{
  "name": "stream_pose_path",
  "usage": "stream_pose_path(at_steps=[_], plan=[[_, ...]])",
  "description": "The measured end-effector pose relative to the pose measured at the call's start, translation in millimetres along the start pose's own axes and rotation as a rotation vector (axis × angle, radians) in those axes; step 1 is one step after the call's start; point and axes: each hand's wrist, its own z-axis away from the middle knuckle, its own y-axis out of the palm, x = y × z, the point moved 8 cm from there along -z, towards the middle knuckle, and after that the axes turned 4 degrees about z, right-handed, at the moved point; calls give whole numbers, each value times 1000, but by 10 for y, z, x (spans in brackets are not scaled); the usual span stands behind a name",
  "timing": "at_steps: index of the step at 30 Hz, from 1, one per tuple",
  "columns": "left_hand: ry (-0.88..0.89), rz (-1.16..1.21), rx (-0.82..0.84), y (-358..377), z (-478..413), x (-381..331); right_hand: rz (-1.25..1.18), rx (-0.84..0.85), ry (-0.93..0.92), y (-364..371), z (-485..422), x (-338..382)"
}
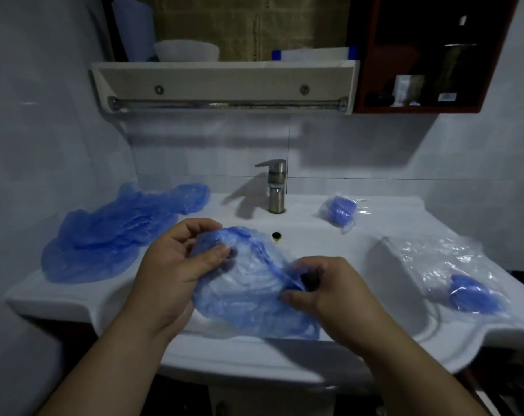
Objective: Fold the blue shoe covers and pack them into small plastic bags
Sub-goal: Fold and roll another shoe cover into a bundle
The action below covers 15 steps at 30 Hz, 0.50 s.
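A crumpled blue shoe cover (248, 283) is held above the basin of a white sink (374, 349). My left hand (176, 265) pinches its upper left end between thumb and fingers. My right hand (323, 295) grips its right edge with curled fingers. A pile of loose blue shoe covers (116, 232) lies on the sink's left ledge. A packed small bag with a blue bundle (340, 211) lies at the back right. At the right, a stack of clear plastic bags (434, 256) has another bagged blue bundle (471, 294) at its near end.
A steel faucet (275, 184) stands at the back centre of the sink, with the overflow hole (276, 235) below it. A shelf with a towel bar (224, 100) hangs on the tiled wall above. A dark red cabinet (428, 55) is at the upper right.
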Motion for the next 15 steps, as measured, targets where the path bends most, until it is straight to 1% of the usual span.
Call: stream_pose_path(at_steps=[3, 5, 7, 9, 11, 13, 15], plan=[[-24, -50, -149, -144, -25, 40, -141, -54, 59, -122, -15, -66], [-38, -81, -203, -204, -24, 49, -152, -72, 66, -194, -16, -87], [-96, -112, -186, -202, -13, 86, -123, -59, 58, -225, -13, -86], [-197, -158, -112, -139, 28, 160, -117, -50, 51, -241, 1, -75], [-273, -203, -81, -101, 72, 231, -71, -67, 47, -276, 14, -63], [-269, -221, -130, -102, 81, 218, -5, -80, 50, -309, 19, -63], [-213, -183, -174, -86, 68, 162, 82, -98, 44, -321, 20, -62]])
